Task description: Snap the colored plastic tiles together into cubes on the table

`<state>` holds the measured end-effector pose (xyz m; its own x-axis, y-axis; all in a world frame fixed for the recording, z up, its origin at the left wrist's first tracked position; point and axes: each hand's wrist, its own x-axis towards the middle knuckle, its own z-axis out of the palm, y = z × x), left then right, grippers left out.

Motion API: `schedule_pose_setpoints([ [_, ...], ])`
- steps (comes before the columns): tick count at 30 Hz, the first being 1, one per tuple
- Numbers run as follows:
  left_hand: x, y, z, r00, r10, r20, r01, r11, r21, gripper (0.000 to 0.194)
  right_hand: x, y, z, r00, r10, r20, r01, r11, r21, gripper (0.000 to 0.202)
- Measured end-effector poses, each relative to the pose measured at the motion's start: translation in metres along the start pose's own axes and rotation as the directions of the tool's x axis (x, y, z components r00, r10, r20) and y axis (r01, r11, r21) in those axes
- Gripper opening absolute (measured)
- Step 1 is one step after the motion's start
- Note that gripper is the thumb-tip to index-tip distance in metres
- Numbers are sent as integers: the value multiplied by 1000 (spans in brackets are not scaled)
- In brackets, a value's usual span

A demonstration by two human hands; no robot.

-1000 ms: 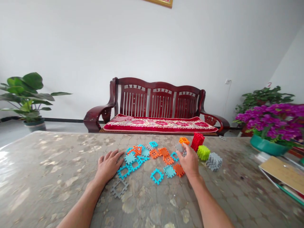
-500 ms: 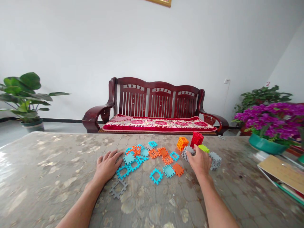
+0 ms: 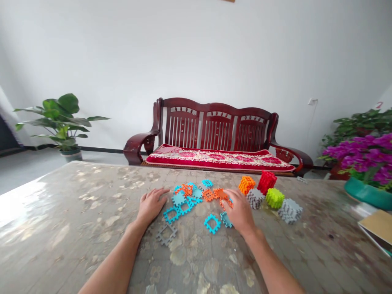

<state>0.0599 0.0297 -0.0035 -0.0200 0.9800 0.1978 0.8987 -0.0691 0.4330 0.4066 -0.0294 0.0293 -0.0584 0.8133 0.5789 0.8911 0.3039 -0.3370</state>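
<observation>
My left hand (image 3: 153, 205) lies flat on the table, fingers stretched, just left of a loose group of interlocking plastic tiles. Closest to it are a blue square frame tile (image 3: 172, 213) and a grey frame tile (image 3: 167, 234). My right hand (image 3: 240, 211) reaches over the right side of the group, thumb and fingers apart at an orange tile (image 3: 219, 192). It partly covers a teal tile (image 3: 226, 219) and another orange piece. A separate blue frame tile (image 3: 212, 223) lies between the hands. Whether the right fingertips touch the orange tile is hard to tell.
Right of my right hand stand stacks of tiles: orange (image 3: 246, 185), red (image 3: 267, 182), lime green (image 3: 275, 198) and two grey, one at the far right (image 3: 290, 211). A flower pot (image 3: 367, 192) and papers (image 3: 376, 228) sit at the right edge. A wooden bench (image 3: 214, 126) stands behind the table.
My right hand has moved left from the grey and green stacks to the orange tiles. The lime green stack now shows fully. The view has turned slightly left; my left hand stays beside the tiles.
</observation>
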Motion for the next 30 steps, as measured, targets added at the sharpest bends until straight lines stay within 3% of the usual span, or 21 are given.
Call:
schedule_pose_setpoints([
  [3, 6, -12, -5, 998, -55, -31, 46, 972, -232, 47, -11, -48, 11, 959, -214, 185, 182, 968, 172, 34],
  [5, 9, -20, -7, 987, -141, -79, 109, 941, -321, 48, -19, -75, 13, 890, -356, 284, 289, 924, 251, 38],
  [7, 10, -25, -8, 970, -207, -130, 154, 931, -332, 47, -26, -94, 13, 790, -483, 376, 380, 869, 317, 42],
  [10, 9, -26, -8, 968, -205, -145, 156, 944, -290, 43, -32, -110, 15, 641, -607, 471, 454, 794, 405, 47],
  [13, 8, -22, -8, 978, -179, -108, 150, 960, -237, 40, -35, -110, 19, 589, -636, 499, 458, 771, 443, 45],
  [16, 6, -18, -11, 980, -183, -82, 165, 969, -186, 40, -32, -97, 23, 636, -604, 480, 428, 794, 432, 34],
  [20, 5, -13, -15, 979, -193, -60, 184, 974, -130, 40, -25, -72, 25, 779, -483, 399, 341, 861, 377, 24],
  [24, 4, -12, -15, 983, -180, -43, 175, 979, -105, 41, -21, -59, 23, 913, -280, 296, 192, 937, 292, 24],
  [26, 5, -13, -14, 984, -173, -42, 168, 981, -92, 42, -20, -60, 21, 938, -204, 281, 137, 961, 240, 29],
  [30, 5, -14, -13, 987, -154, -44, 150, 986, -77, 42, -21, -68, 20, 933, -142, 330, 95, 984, 152, 52],
])
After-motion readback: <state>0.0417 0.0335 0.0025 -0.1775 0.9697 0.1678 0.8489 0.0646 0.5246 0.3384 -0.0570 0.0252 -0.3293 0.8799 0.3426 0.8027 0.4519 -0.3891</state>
